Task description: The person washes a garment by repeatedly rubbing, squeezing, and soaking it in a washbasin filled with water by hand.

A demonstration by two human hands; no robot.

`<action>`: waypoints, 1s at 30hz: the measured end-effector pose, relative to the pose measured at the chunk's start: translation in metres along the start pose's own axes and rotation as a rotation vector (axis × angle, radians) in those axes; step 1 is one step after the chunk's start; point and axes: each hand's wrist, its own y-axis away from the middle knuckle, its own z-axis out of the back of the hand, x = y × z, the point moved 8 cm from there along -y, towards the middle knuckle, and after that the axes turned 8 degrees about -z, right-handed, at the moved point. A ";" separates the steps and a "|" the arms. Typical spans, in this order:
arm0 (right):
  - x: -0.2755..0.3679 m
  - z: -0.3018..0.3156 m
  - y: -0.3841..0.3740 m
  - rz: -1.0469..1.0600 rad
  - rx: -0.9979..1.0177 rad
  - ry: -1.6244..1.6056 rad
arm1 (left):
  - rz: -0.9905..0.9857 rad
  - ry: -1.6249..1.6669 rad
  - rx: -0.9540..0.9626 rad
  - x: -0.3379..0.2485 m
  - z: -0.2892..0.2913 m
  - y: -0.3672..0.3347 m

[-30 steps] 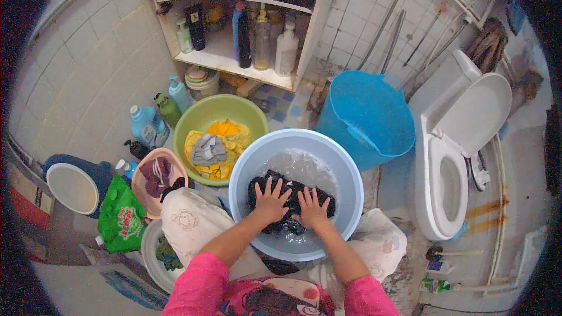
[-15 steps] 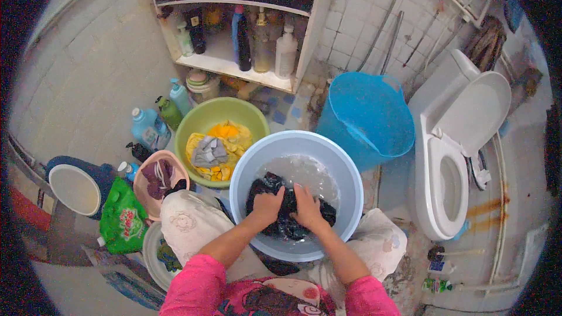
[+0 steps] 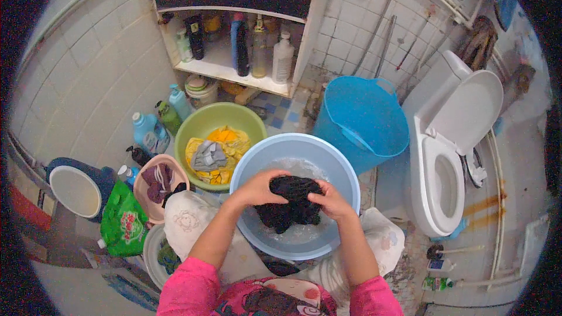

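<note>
Black cloth [image 3: 293, 203], bunched, over the water [image 3: 315, 169] in a light-blue basin [image 3: 342, 167]. Gripped at left by fingers of the left hand [image 3: 260, 188], at right by those of the right hand [image 3: 332, 201]. Beyond: green basin [image 3: 202, 117] with yellow cloth [image 3: 231, 138], grey cloth [image 3: 209, 155]; blue tub [image 3: 366, 117].

Bucket [image 3: 363, 120] right of basin [image 3: 295, 147], toilet [image 3: 443, 141] farther right

A white toilet [image 3: 426, 202] with raised lid [image 3: 470, 108] stands at right, near a bright blue tub [image 3: 369, 117]. Bottles [image 3: 283, 58] stand in the open white cabinet [image 3: 305, 35] at the back, and a green pouch [image 3: 122, 222] sits beside a pink basin [image 3: 154, 213].
</note>
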 end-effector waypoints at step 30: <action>-0.017 -0.031 -0.016 0.305 -0.477 0.781 | 0.275 0.151 -0.673 0.086 -0.053 0.000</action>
